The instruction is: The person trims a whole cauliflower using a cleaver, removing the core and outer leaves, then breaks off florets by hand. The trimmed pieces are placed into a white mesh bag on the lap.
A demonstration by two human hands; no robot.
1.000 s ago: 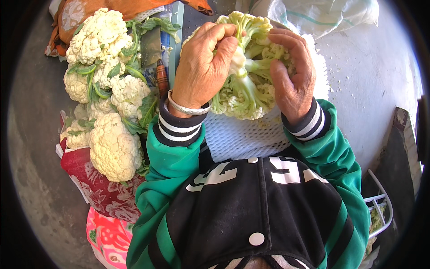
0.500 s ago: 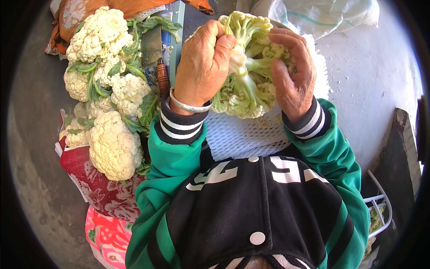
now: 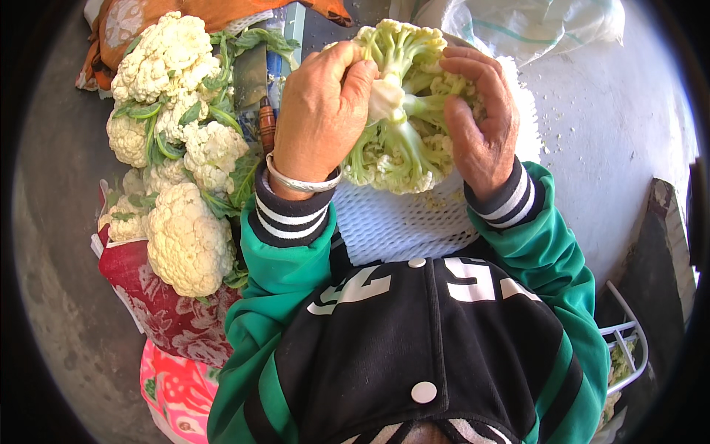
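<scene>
A cauliflower head (image 3: 405, 152) is turned stem side up, its pale cut core and thick branching stalks showing. My left hand (image 3: 325, 103), with a silver bangle at the wrist, is closed at the head's left edge, thumb against the curled forefinger. Whether a bit of leaf or stalk is pinched there I cannot make out. Around the right edge of the same head curves my right hand (image 3: 484, 118), supporting it with thumb and fingers. White foam netting (image 3: 403, 222) lies beneath the cauliflower.
Several whole cauliflowers (image 3: 188, 237) with green leaves are heaped at the left on a red patterned cloth (image 3: 163, 318). A knife with a wooden handle (image 3: 267, 126) lies beside them. Clear plastic bag (image 3: 532, 26) sits at the far right; a white basket (image 3: 629, 351) stands lower right.
My left hand has shifted slightly left and down, uncovering more of the pale core. The cauliflower has moved slightly left; my right hand stays on it.
</scene>
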